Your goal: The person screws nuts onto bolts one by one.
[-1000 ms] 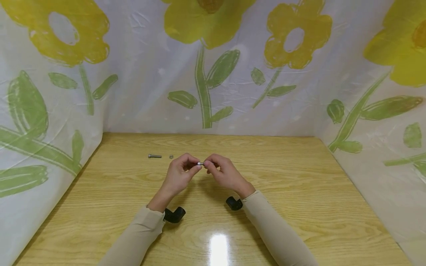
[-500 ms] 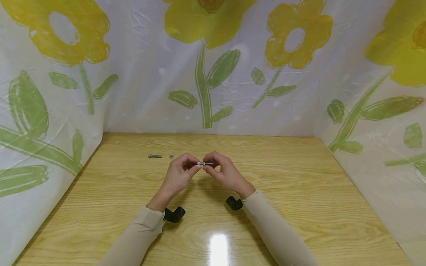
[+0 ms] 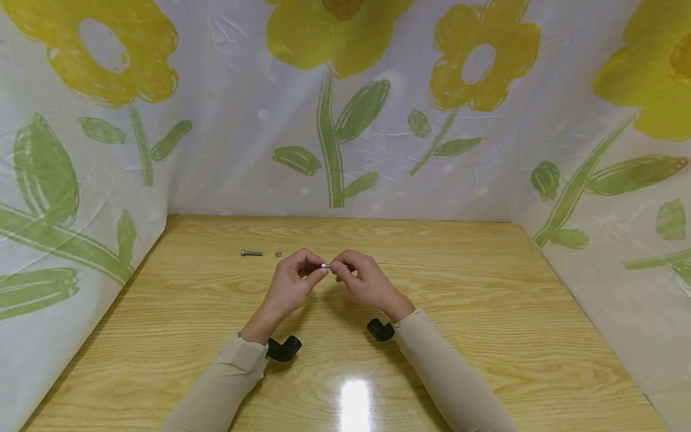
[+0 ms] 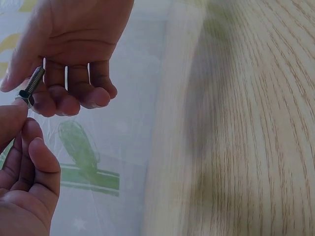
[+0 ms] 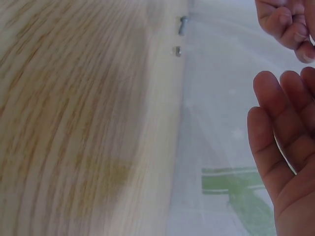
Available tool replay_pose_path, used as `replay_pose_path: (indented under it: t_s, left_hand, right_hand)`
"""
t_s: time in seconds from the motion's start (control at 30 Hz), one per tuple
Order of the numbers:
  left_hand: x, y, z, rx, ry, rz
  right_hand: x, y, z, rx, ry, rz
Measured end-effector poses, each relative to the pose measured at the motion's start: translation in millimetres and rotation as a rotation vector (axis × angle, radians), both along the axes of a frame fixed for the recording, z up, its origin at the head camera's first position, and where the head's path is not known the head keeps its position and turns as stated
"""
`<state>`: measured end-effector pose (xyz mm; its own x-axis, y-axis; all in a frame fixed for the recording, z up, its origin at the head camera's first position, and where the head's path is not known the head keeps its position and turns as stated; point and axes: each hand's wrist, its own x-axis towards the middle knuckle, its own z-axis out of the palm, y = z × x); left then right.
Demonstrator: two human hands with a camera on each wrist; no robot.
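The left hand pinches the head end of a slim silver metal bolt with a threaded shank between thumb and fingertips. The right hand has its thumb and fingers curled about the bolt's shank from the opposite side, covering the far end in the head view. A silver hexagonal metal piece sits at the shank's lower end in the left wrist view; whether it is a nut is hard to tell.

The held bolt is above a yellow-brown wood-grain table. To its left and slightly beyond, a small silver metal nut rests on the tabletop, and farther left lies a grey metal socket-head bolt, head to the left.

Nearer the wearer than the held bolt are two black elbow-shaped pieces beside beige sleeves. Well behind it hangs a white sheet with yellow flowers.
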<state>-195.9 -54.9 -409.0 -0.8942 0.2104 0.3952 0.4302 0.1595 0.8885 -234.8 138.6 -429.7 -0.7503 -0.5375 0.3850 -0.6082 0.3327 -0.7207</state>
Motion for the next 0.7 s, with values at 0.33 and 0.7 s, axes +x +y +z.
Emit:
replay_pose_path:
  t_s: [0.33, 0.7]
  left_hand:
    - [-15.9, -4.8, -23.5, 0.002, 0.028, 0.024]
    - [-17.3, -7.2, -24.8, 0.005, 0.034, 0.045]
  right_hand:
    - [-0.5, 2, 0.9, -0.019, -0.011, -0.013]
    - [0.4, 4, 4.1, -0.038, 0.003, -0.031]
